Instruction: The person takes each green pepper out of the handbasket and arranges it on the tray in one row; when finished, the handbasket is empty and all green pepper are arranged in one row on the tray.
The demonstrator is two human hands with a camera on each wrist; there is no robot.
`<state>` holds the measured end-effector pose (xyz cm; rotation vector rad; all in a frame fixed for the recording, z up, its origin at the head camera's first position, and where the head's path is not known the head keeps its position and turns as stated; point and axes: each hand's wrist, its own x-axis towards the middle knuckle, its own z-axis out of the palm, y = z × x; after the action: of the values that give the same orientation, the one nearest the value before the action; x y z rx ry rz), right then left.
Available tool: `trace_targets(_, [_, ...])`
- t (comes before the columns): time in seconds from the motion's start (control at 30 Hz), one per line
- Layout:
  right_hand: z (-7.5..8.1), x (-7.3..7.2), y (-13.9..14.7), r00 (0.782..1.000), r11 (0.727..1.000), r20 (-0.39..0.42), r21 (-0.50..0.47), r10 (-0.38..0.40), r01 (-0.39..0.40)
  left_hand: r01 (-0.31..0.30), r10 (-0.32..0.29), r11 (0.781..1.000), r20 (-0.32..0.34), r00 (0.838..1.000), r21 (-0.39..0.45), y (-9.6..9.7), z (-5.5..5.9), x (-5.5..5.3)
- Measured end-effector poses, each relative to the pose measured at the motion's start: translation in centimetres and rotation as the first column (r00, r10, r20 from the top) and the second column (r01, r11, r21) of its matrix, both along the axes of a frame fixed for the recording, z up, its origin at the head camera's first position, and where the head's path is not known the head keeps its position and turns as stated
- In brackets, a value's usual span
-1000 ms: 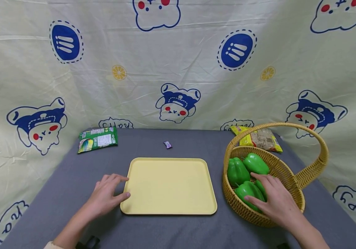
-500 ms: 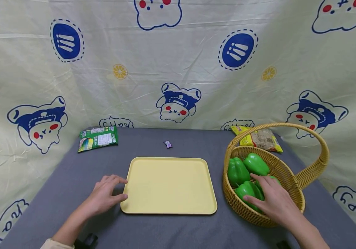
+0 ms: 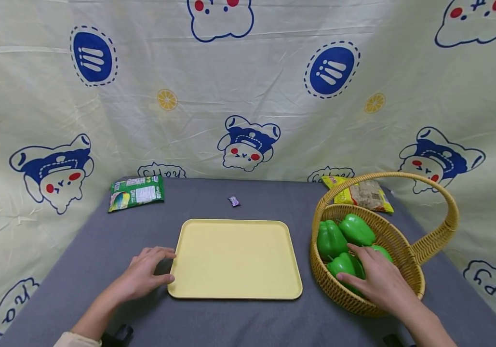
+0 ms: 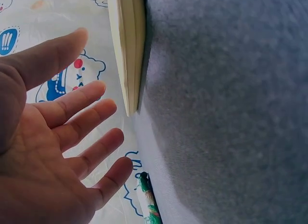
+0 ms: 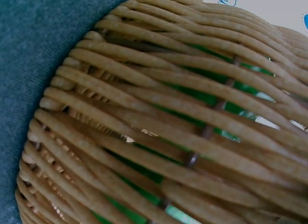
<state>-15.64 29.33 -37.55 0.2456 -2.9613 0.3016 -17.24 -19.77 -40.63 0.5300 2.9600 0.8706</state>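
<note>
My left hand [image 3: 145, 274] hovers at the left edge of a pale yellow rectangular tray [image 3: 234, 260], thumb and fingers spread. In the left wrist view the same hand [image 4: 62, 132] holds nothing, its fingertips near the edge of the tray [image 4: 127, 55]. On the right, my right hand [image 3: 382, 279] reaches into a round wicker basket [image 3: 436, 233]. Its thumb and fingers span the front green bell pepper [image 3: 343, 265] and partly cover it. Other bell peppers [image 3: 356, 229] lie around it. The right wrist view shows only basket weave [image 5: 159, 113], with green behind; the hand is hidden there.
A green snack packet [image 3: 137, 193] lies at the back left and a small purple wrapped candy [image 3: 234, 201] behind the tray. Behind the basket is a yellow bag [image 3: 367, 194]. The tall basket handle [image 3: 404, 174] arches over its right side. A printed cloth [image 3: 248, 72] hangs behind the table.
My left hand has drawn slightly left, away from the tray edge. My right hand has shifted a little left over the front pepper, uncovering more of the pepper at its right.
</note>
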Motion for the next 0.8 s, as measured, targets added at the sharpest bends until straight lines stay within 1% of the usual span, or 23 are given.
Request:
trace_targets(0.17, [0.0, -0.3, -0.1, 1.0, 1.0, 0.029, 0.008, -0.01, 0.01, 0.032, -0.033, 0.999, 0.037, 0.999, 0.016, -0.3, -0.2, 0.0])
trace_targets(0.23, [0.0, -0.4, -0.2, 0.999, 1.0, 0.036, 0.007, -0.013, 0.013, 0.047, -0.048, 0.999, 0.042, 0.998, 0.022, -0.5, -0.3, 0.0])
trace_targets(0.4, [0.1, -0.6, -0.4, 0.999, 1.0, 0.047, 0.005, -0.026, 0.026, 0.059, -0.06, 0.998, 0.046, 0.997, 0.017, -0.7, -0.6, 0.0])
trace_targets(0.6, [0.2, -0.8, -0.8, 0.995, 0.999, 0.088, 0.008, -0.041, 0.04, 0.081, -0.081, 0.997, 0.047, 0.996, 0.003, -0.8, -0.7, 0.0])
trace_targets(0.7, [0.2, -0.9, -0.8, 0.994, 0.999, 0.1, 0.007, -0.038, 0.037, 0.079, -0.079, 0.997, 0.051, 0.996, -0.009, -0.7, -0.7, 0.0])
trace_targets(0.8, [0.2, -1.1, -0.8, 0.994, 1.0, 0.102, 0.007, -0.03, 0.029, 0.094, -0.093, 0.995, 0.043, 0.995, -0.026, -0.6, -0.7, 0.0])
